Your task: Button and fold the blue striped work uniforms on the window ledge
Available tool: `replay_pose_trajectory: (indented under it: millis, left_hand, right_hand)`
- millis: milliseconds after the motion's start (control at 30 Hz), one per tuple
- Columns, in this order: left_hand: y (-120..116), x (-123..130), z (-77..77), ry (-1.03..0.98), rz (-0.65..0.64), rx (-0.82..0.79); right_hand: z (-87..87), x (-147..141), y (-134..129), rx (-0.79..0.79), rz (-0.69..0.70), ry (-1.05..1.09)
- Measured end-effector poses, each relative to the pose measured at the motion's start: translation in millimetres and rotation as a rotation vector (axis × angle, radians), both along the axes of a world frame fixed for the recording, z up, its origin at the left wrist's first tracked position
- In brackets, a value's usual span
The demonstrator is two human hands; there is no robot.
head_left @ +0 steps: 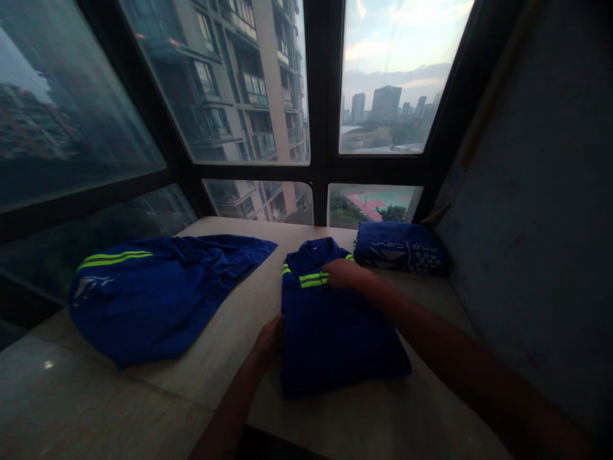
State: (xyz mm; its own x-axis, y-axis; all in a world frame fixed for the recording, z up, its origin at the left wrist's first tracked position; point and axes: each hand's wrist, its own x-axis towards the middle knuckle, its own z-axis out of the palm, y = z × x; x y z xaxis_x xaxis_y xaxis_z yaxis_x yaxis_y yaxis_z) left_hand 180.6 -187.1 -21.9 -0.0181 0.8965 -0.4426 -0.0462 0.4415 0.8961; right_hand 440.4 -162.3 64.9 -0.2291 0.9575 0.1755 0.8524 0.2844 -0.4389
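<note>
The shirt [335,338] lies folded on the ledge [253,287], right of the middle, between the far edge and the near side. A small pale label [315,248] sits inside the collar [305,257]; its print is too small to read. The chest carries two bright green stripes [310,280], with further green bands at the shoulders.

Orientation: the collar points toward the far edge, the hem toward the near side. The long axis runs from the far edge to the near side. The left border is nearly straight; the right border flares outward to a corner at the hem.

Left hand [272,337]: at the left border, touching it at mid-length. Its fingertips are partly hidden; whether it grips the cloth cannot be told. Right hand [342,273]: on the upper chest, fingers bent against the cloth beside the stripes. Whether it pinches the cloth cannot be told.

Bundle [397,248]: blue, in the far right corner of the ledge, against the wall [531,223]. White lettering and a dot pattern mark it; the wording cannot be read with certainty.

Garment [158,306]: blue, spread loosely along the left edge, its narrow end toward the far edge. It bears green stripes and an illegible white logo [90,286].

Window [387,57]: beyond the far edge.
</note>
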Motion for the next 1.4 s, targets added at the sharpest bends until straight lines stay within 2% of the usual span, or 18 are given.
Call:
replay_pose_trajectory:
  millis: [67,133,300,433,500,600,733,833,933,1033,1100,1200,1300,1400]
  left_hand:
    - [-1.5,-8.3,-6.0,-0.029,0.010,-0.064]
    - [-3.8,-12.2,-13.1,-0.019,0.011,-0.058]
    - [-3.5,-11.9,-28.2,0.099,-0.048,-0.032]
    - [2.6,-5.6,-34.5,0.171,-0.008,0.011]
    - [4.1,-0.1,-36.3,0.194,0.017,0.044]
    - [2.0,8.3,-38.3,0.212,0.053,0.089]
    - [-6.7,11.5,-39.1,0.195,0.099,0.177]
    - [-14.0,8.7,-37.9,0.230,0.090,0.272]
    - [-20.8,8.2,-33.9,0.521,0.051,0.326]
    - [-24.3,12.9,-26.2,0.873,0.028,0.551]
    - [-21.1,17.8,-20.1,1.043,-0.042,0.763]
    - [-5.2,22.3,-15.5,1.172,-0.348,0.958]
    - [16.7,17.8,-22.6,1.208,-0.686,0.943]
    - [31.1,7.8,-37.9,1.221,-0.812,0.874]
  right_hand:
    - [-7.4,5.1,4.8,0.001,-0.060,0.020]
    - [-19.2,16.0,3.5,-0.017,-0.115,0.039]
    - [-68.8,64.0,-20.3,-0.105,-0.253,0.092]
    - [-114.9,94.0,-34.3,-0.300,-0.459,0.384]
    - [-129.1,97.6,-34.6,-0.361,-0.488,0.510]
    - [-132.7,92.9,-31.8,-0.341,-0.470,0.562]
    - [-123.9,85.5,-32.1,-0.175,-0.366,0.622]
    - [-127.8,84.2,-36.3,-0.090,-0.310,0.626]
    - [-138.2,82.7,-40.0,-0.044,-0.348,0.428]
    - [-139.8,79.7,-39.5,0.135,-0.309,0.227]
    - [-134.7,77.7,-34.4,0.232,-0.187,0.167]
    - [-129.2,77.0,-19.5,0.240,0.085,0.136]
    - [-135.9,81.0,-3.2,0.151,0.236,0.111]
    - [-148.7,86.3,4.3,0.092,0.256,0.089]
